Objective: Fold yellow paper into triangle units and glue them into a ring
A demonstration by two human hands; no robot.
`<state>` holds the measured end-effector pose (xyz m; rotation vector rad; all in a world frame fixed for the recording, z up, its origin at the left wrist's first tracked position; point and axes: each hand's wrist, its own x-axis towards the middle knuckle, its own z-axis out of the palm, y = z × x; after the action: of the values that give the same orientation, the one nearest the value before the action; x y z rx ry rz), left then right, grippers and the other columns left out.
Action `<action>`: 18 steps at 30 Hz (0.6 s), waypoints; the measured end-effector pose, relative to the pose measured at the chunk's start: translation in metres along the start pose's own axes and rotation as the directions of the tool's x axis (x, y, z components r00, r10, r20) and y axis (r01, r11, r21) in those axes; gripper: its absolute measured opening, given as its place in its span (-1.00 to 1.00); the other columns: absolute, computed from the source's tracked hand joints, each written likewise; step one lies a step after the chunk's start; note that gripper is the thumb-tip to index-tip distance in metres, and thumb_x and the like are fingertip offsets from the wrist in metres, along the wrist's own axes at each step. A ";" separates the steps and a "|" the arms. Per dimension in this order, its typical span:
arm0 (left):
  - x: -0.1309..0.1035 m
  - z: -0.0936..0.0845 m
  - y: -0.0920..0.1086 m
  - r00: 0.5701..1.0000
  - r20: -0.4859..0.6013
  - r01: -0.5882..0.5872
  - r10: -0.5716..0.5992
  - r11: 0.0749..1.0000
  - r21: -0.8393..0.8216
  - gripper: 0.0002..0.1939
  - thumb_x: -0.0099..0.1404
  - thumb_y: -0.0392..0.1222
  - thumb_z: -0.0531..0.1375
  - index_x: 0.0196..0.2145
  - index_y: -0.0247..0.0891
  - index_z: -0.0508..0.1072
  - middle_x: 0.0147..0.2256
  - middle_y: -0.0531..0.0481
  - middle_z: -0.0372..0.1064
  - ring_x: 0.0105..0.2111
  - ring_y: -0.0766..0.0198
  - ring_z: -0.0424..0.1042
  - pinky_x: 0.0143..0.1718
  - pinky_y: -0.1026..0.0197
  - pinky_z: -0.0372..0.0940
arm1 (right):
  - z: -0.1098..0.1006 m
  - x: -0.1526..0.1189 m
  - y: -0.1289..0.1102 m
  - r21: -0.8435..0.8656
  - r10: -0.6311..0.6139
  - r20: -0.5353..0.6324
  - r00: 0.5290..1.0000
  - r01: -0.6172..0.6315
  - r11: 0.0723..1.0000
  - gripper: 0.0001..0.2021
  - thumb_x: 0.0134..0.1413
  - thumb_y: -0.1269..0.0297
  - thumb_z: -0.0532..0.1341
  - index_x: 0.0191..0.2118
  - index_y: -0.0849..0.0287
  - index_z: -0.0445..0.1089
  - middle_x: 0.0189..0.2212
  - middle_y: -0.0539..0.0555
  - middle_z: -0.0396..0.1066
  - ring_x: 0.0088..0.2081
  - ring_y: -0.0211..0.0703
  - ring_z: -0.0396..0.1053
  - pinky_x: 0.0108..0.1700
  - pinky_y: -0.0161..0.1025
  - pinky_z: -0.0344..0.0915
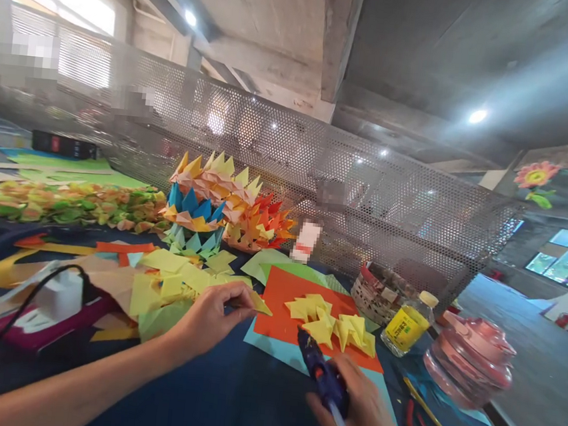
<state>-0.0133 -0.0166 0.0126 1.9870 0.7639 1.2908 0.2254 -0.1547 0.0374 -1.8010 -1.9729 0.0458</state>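
At 7 o'clock from view ctr, L hand [211, 316] pinches a small yellow paper pc [261, 304] btwn thumb & fingertips. At 5 o'clock, R hand [368, 409] is wrapped round a dark glue gun [318, 367], nozzle nr the folded yellow pcs [320, 330] on an orange sheet [279, 293]; can't tell if it touches them. Lt-blue sheet [271, 347] lies under the orange one. Loose yellow papers [173, 261] pile at 8, pointy paper rings [234, 213] at 9. Bottle w/ yellow label [406, 328] & pink jug [465, 364]: both at 4.
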 end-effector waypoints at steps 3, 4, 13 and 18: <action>0.001 0.001 -0.004 0.998 0.018 0.056 -0.056 0.998 -0.019 -0.84 0.16 -0.18 0.17 -0.53 -0.27 0.36 -0.53 0.07 0.32 -0.47 0.33 0.31 -0.40 0.30 0.20 | -0.019 -0.003 0.005 -0.084 0.094 0.139 0.986 -0.083 0.993 -0.82 -0.16 0.29 0.23 -0.33 0.14 0.31 -0.37 0.03 0.39 -0.37 -0.17 0.34 -0.33 -0.32 0.24; 0.001 0.001 -0.005 0.997 0.027 0.067 -0.067 0.997 -0.027 -0.83 0.16 -0.17 0.17 -0.53 -0.27 0.36 -0.53 0.06 0.32 -0.47 0.33 0.31 -0.40 0.29 0.20 | -0.024 -0.006 0.008 -0.098 0.130 0.167 0.977 -0.115 0.988 -0.81 -0.17 0.30 0.24 -0.33 0.14 0.31 -0.36 0.02 0.39 -0.36 -0.17 0.34 -0.32 -0.32 0.24; -0.005 0.007 -0.005 0.992 0.111 0.058 -0.052 0.997 -0.051 -0.82 0.16 -0.12 0.15 -0.49 -0.27 0.32 -0.52 0.06 0.33 -0.48 0.33 0.33 -0.39 0.29 0.25 | -0.045 -0.067 0.063 -0.251 0.311 0.051 0.949 -0.289 0.924 -0.80 -0.11 0.17 0.21 -0.32 0.12 0.36 -0.30 0.09 0.39 -0.26 -0.07 0.39 -0.21 -0.24 0.30; -0.006 0.008 -0.008 0.991 0.129 0.048 -0.041 0.997 -0.056 -0.83 0.17 -0.12 0.15 -0.48 -0.27 0.33 -0.51 0.07 0.34 -0.48 0.33 0.34 -0.39 0.30 0.27 | -0.050 -0.095 0.085 -0.322 0.326 -0.138 0.935 -0.354 0.878 -0.76 -0.09 0.08 0.18 -0.32 0.10 0.38 -0.30 0.11 0.39 -0.27 -0.03 0.42 -0.24 -0.20 0.33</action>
<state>-0.0090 -0.0182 0.0005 1.9730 0.6968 1.1357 0.3252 -0.2473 0.0239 -2.3206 -1.6603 -0.2717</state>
